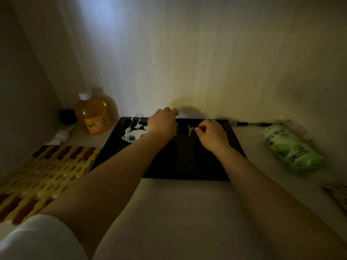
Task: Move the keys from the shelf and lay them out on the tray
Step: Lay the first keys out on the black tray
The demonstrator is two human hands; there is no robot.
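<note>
A dark rectangular tray (187,166) lies on the pale shelf against the back wall. A small brass key (190,130) rests on the tray near its far edge. A pixel-bead animal keychain (132,135) with a metal ring (135,118) lies at the tray's far left. My left hand (163,123) hovers curled over the far middle of the tray, partly covering the keychain; what it holds is hidden. My right hand (212,135) sits just right of the brass key, fingers curled, thumb and forefinger pinched close to it.
An orange drink bottle (92,114) stands at the back left beside a dark object (67,116). A yellow and brown woven mat (41,175) lies at left. A green can (293,149) lies on its side at right, a pen (251,124) behind it.
</note>
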